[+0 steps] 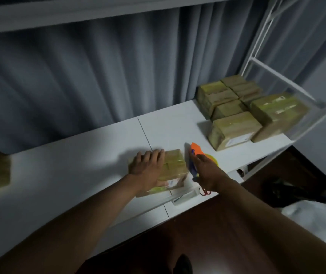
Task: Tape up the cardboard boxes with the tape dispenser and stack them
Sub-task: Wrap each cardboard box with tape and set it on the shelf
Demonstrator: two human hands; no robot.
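White surface [91, 169], grey curtain behind. Left hand [148, 169] flat on box [175, 165], fingers straight, prob. to steady it. Right hand [207, 173] grips tape dispenser [194, 155] just right of box. Taped boxes [237, 111] grouped beyond, prob. awaiting stacking.

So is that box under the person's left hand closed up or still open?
Closed: the box has its top flaps flat, with shiny tape across them, and the left hand presses flat on it.
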